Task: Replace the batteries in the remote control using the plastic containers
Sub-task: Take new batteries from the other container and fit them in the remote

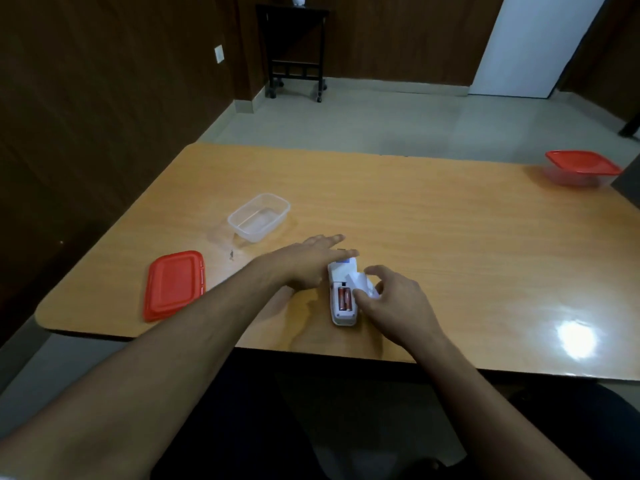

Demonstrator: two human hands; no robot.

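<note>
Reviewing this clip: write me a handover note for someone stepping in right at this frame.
Left hand: open, flat, pinning the white remote back-up on the table.
Right hand: fingers on the battery cover, which is lifted off the bay.
Two red batteries still sit in the bay.
Open clear container looks empty; its red lid lies at near left.
Lidded container waits at the far right, contents not visible.
Done: cover off. Left: remove batteries, fit replacements, close cover.
</note>
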